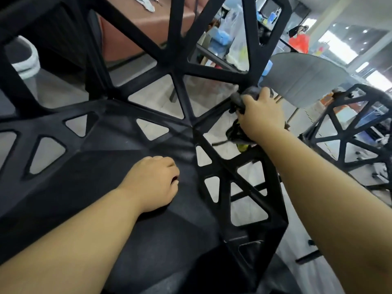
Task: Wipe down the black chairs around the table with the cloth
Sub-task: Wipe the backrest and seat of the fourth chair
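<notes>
Main worry imo is the cloth [241, 98]. It's bunched into a dark grey wad on the right-side frame of the black chair [118, 166], right where the back struts meet the side. Stringy dark bits dangle under the hand, can't tell if they're frayed cloth or smth else. If they're cloth, they could snag in the triangular cutouts on the next swipe and yank the wad loose. A wad that tight also prob only touches the strut faces, so the inner edges of the holes get skipped.

Right hand [262, 115] is curled round the cloth, fingers wrapped over the top, pressing it on the strut. Left hand [152, 181] sits on the seat w/ fingers tucked under, holding nothing, looks like it's bracing. Leaning hard there might tip or slide the chair.

Chair looks like matte black plastic, all angled panels and triangle holes. There's a dull greyish haze on the seat, dust or just glare, can't tell.

Further out: a second black chair [347, 132] on the right, not being touched, a grey chair [305, 77] behind the hand, and the brown table [135, 35] up top.
</notes>
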`<control>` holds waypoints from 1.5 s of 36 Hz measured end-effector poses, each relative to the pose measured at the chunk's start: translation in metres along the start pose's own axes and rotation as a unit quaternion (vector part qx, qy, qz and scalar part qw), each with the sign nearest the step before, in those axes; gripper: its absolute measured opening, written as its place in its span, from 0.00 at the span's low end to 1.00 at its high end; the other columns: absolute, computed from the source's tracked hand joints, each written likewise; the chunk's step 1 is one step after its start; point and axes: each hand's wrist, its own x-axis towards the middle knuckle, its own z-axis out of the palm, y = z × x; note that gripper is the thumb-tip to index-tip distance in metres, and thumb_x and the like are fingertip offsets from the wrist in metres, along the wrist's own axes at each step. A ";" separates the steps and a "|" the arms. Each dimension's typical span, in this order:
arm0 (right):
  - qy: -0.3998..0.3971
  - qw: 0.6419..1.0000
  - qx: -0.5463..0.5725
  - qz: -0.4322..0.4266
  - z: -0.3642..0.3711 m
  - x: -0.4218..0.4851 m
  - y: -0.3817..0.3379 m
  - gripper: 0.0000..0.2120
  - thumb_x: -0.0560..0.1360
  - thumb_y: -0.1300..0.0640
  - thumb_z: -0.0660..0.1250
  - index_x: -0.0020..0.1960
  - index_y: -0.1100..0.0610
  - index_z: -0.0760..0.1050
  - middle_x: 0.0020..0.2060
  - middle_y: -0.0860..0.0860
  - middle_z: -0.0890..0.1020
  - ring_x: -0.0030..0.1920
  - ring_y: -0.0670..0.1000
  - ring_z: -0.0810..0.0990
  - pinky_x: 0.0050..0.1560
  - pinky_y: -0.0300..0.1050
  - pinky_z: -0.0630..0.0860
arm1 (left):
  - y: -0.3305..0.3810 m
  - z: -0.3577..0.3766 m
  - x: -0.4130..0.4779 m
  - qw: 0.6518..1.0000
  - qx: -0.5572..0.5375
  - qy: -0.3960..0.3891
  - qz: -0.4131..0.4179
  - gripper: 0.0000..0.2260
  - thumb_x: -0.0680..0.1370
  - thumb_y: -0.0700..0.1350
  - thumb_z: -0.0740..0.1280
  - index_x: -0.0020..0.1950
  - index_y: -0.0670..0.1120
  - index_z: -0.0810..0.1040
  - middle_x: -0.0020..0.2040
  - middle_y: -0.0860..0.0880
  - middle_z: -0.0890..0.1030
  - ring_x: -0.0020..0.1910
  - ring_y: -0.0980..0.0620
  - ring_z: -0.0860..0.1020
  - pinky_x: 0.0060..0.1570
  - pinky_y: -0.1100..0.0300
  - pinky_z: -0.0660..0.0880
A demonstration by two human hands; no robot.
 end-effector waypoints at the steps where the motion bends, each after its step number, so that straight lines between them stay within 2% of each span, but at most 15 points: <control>1: -0.008 0.999 -0.031 -0.034 0.003 -0.010 -0.001 0.18 0.78 0.52 0.61 0.66 0.56 0.69 0.61 0.62 0.66 0.55 0.64 0.72 0.45 0.54 0.70 | 0.000 0.000 0.001 1.000 0.000 -0.012 -0.009 0.20 0.74 0.53 0.53 0.50 0.49 0.82 0.50 0.54 0.80 0.49 0.51 0.78 0.51 0.56 0.73; 3: -0.009 0.996 -0.061 -0.067 0.007 -0.023 0.000 0.18 0.77 0.53 0.62 0.66 0.56 0.69 0.58 0.61 0.68 0.53 0.63 0.73 0.42 0.51 0.66 | -0.001 0.000 0.003 1.000 -0.004 -0.012 -0.018 0.18 0.76 0.51 0.54 0.54 0.50 0.81 0.55 0.55 0.79 0.54 0.51 0.76 0.55 0.57 0.69; 7: 0.049 0.998 0.015 0.048 0.001 0.003 0.002 0.19 0.79 0.51 0.60 0.68 0.56 0.66 0.61 0.63 0.67 0.55 0.65 0.72 0.49 0.57 0.71 | -0.003 0.001 0.006 1.000 -0.013 -0.002 -0.021 0.13 0.78 0.48 0.58 0.57 0.51 0.80 0.57 0.56 0.77 0.56 0.53 0.74 0.56 0.59 0.67; 9: 0.058 0.991 0.046 0.109 -0.002 0.027 0.001 0.19 0.79 0.52 0.59 0.68 0.58 0.65 0.61 0.63 0.66 0.56 0.66 0.71 0.51 0.60 0.71 | -0.004 0.000 0.006 0.999 -0.012 0.006 -0.036 0.11 0.76 0.47 0.60 0.51 0.50 0.82 0.51 0.55 0.80 0.50 0.52 0.77 0.51 0.58 0.71; 12: 0.042 0.987 0.032 0.150 0.004 0.049 -0.010 0.21 0.79 0.57 0.60 0.70 0.60 0.62 0.63 0.64 0.65 0.57 0.66 0.71 0.53 0.60 0.71 | -0.009 0.001 0.009 0.997 0.011 0.012 -0.078 0.08 0.67 0.47 0.64 0.36 0.49 0.83 0.37 0.55 0.80 0.35 0.52 0.78 0.35 0.57 0.76; 14: 0.032 0.987 0.010 0.157 0.011 0.050 -0.023 0.25 0.78 0.61 0.60 0.73 0.61 0.58 0.65 0.65 0.64 0.58 0.67 0.71 0.54 0.59 0.71 | -0.011 0.000 0.009 0.993 0.029 0.019 -0.110 0.06 0.65 0.47 0.66 0.34 0.47 0.82 0.36 0.54 0.80 0.33 0.51 0.78 0.33 0.57 0.76; 16: 0.019 0.991 0.001 0.135 0.018 0.040 -0.036 0.26 0.77 0.62 0.59 0.74 0.62 0.56 0.65 0.66 0.63 0.58 0.67 0.71 0.54 0.58 0.71 | -0.011 -0.002 0.008 0.990 0.032 0.014 -0.133 0.07 0.69 0.47 0.68 0.39 0.46 0.84 0.41 0.51 0.81 0.39 0.49 0.80 0.39 0.55 0.75; 19: -0.026 0.998 0.005 0.048 0.038 0.014 -0.064 0.25 0.78 0.60 0.58 0.73 0.60 0.57 0.67 0.66 0.62 0.56 0.66 0.73 0.51 0.56 0.72 | -0.011 -0.006 0.008 0.985 0.017 -0.001 -0.174 0.13 0.76 0.48 0.64 0.55 0.45 0.81 0.57 0.50 0.79 0.56 0.47 0.76 0.56 0.54 0.69; 22: -0.092 0.995 0.041 -0.015 0.058 -0.005 -0.095 0.23 0.78 0.58 0.58 0.72 0.59 0.59 0.64 0.63 0.64 0.53 0.63 0.75 0.43 0.52 0.69 | -0.012 -0.004 0.007 0.984 0.018 0.023 -0.176 0.15 0.78 0.49 0.61 0.61 0.46 0.79 0.63 0.51 0.75 0.62 0.49 0.73 0.61 0.57 0.65; 26: -0.124 0.990 0.061 -0.008 0.053 -0.003 -0.103 0.20 0.78 0.57 0.59 0.69 0.59 0.63 0.61 0.60 0.64 0.46 0.59 0.73 0.39 0.49 0.65 | -0.015 -0.005 0.009 0.984 0.020 0.027 -0.173 0.15 0.78 0.49 0.59 0.62 0.48 0.78 0.63 0.53 0.74 0.62 0.51 0.71 0.61 0.58 0.64; 30: -0.189 0.978 0.056 -0.065 0.041 -0.012 -0.102 0.16 0.78 0.58 0.57 0.66 0.55 0.68 0.61 0.57 0.64 0.39 0.57 0.68 0.37 0.49 0.66 | -0.016 -0.007 0.011 0.984 0.026 0.011 -0.178 0.15 0.79 0.49 0.58 0.62 0.50 0.76 0.62 0.55 0.74 0.61 0.52 0.70 0.59 0.60 0.64; 38: -0.266 0.957 0.079 -0.078 0.019 -0.031 -0.095 0.15 0.77 0.55 0.57 0.62 0.53 0.72 0.48 0.53 0.63 0.42 0.59 0.71 0.40 0.49 0.68 | -0.014 -0.012 0.006 0.982 0.004 0.005 -0.189 0.15 0.79 0.47 0.59 0.64 0.50 0.76 0.64 0.55 0.74 0.63 0.53 0.70 0.60 0.62 0.64; 42: -0.258 0.959 0.093 -0.070 0.020 -0.050 -0.092 0.13 0.78 0.55 0.57 0.61 0.54 0.72 0.51 0.55 0.65 0.44 0.59 0.73 0.41 0.50 0.69 | -0.012 -0.014 -0.002 0.979 0.019 0.000 -0.202 0.14 0.79 0.47 0.58 0.61 0.48 0.77 0.63 0.54 0.74 0.63 0.53 0.70 0.58 0.62 0.65; 47: -0.236 0.965 0.105 -0.046 0.022 -0.059 -0.098 0.12 0.78 0.56 0.58 0.60 0.54 0.71 0.57 0.56 0.67 0.39 0.59 0.72 0.38 0.49 0.67 | -0.013 -0.013 -0.004 0.979 0.026 0.003 -0.204 0.15 0.79 0.47 0.58 0.62 0.48 0.76 0.64 0.54 0.74 0.63 0.53 0.70 0.60 0.63 0.64; 54: -0.243 0.959 0.131 -0.070 0.011 -0.076 -0.092 0.15 0.78 0.55 0.57 0.64 0.51 0.69 0.59 0.56 0.68 0.47 0.60 0.76 0.40 0.49 0.73 | -0.004 -0.016 -0.009 0.976 0.077 -0.043 -0.201 0.17 0.81 0.48 0.54 0.67 0.48 0.72 0.68 0.54 0.70 0.67 0.52 0.66 0.64 0.60 0.61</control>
